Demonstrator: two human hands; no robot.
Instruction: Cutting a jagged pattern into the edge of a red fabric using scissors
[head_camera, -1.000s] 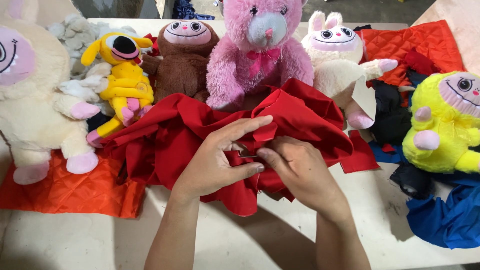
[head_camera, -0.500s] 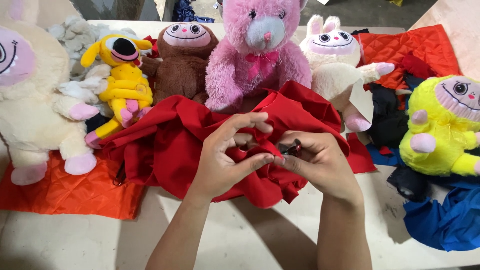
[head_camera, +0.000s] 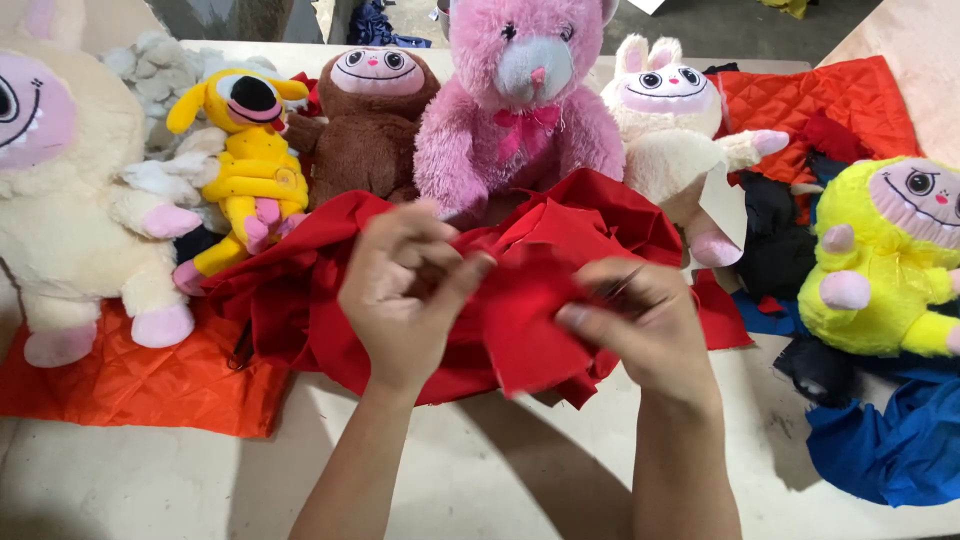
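From the head camera, your left hand (head_camera: 405, 290) and right hand (head_camera: 640, 325) have both lifted off the pale tabletop (head_camera: 480, 470) since half a second ago, and they now sit higher and wider apart. Between them you hold a loose piece of soft red woven cloth (head_camera: 530, 320), pulled up from the larger crumpled heap of the same red fabric (head_camera: 290, 300) lying on the table in front of you.

Your left hand is closed narrow, thumb against fingers, pinching the cloth's upper edge. Your right hand grips the other side with the fingers curled over it; something thin and dark shows by those fingers, too blurred to name. A second ago your palms lay flat on the heap; now the piece hangs free and spread, so my guess is that you have separated one layer to look at or work on.

Behind the heap stands a pink plush bear (head_camera: 520, 110), with a brown plush monkey (head_camera: 375, 120) to its left. An orange quilted sheet (head_camera: 130, 380) lies under the toys at left.
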